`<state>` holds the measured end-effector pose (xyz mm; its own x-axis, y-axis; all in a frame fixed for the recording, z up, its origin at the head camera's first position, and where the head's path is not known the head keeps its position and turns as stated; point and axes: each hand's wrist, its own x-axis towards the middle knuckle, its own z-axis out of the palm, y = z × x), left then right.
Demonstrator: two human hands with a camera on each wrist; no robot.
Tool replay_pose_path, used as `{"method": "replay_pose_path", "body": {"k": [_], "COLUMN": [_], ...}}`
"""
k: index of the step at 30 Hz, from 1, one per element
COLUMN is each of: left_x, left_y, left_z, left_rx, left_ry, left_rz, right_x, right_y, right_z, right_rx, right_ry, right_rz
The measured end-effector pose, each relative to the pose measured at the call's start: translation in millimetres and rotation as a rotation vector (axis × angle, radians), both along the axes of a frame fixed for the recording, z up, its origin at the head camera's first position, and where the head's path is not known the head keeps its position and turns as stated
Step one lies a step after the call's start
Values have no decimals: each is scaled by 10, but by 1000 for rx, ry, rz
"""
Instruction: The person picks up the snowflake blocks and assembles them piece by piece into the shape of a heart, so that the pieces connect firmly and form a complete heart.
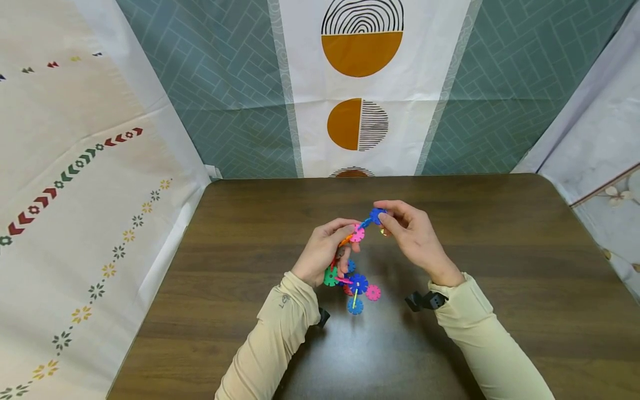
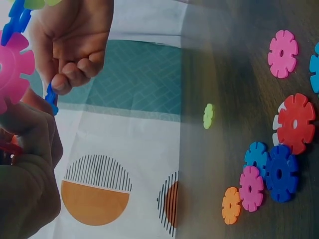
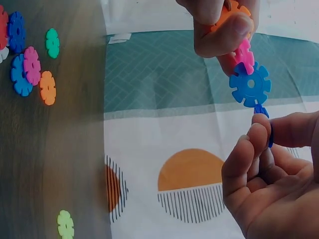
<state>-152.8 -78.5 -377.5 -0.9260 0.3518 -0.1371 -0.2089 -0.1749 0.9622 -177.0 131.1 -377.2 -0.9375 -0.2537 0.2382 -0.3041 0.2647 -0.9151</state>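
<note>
A chain of notched, flower-shaped plastic discs runs between the two hands. My left hand (image 1: 320, 250) grips the chain near a pink disc (image 1: 357, 233) and an orange disc (image 3: 239, 15). Beyond the pink disc comes a light blue disc (image 3: 250, 84), facing the right wrist camera. Slotted into its edge is a dark blue disc (image 1: 378, 215), pinched between thumb and fingers of my right hand (image 1: 412, 233). Under the left hand, a green disc (image 1: 330, 276) and a larger dark blue disc (image 1: 358, 284) show in the head view, overlapping other discs.
Loose discs lie on the brown wooden table (image 1: 225, 278): a red one (image 2: 295, 123) over a white one, a pink one (image 2: 282, 54), an orange one (image 2: 231, 205), a green one (image 3: 52, 43) and a yellow-green one (image 3: 65, 225). Patterned cloth (image 1: 230, 83) hangs behind the table.
</note>
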Motion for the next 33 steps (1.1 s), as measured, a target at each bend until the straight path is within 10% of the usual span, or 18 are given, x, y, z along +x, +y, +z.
{"method": "replay_pose_path", "body": {"k": [33], "left_x": [-3], "left_y": [42], "left_z": [7], "left_rx": [17], "left_ry": [-22], "left_rz": [-27], "right_x": [16], "right_y": [13], "right_z": [16], "right_rx": [56], "right_ry": [8], "right_rz": [106]}}
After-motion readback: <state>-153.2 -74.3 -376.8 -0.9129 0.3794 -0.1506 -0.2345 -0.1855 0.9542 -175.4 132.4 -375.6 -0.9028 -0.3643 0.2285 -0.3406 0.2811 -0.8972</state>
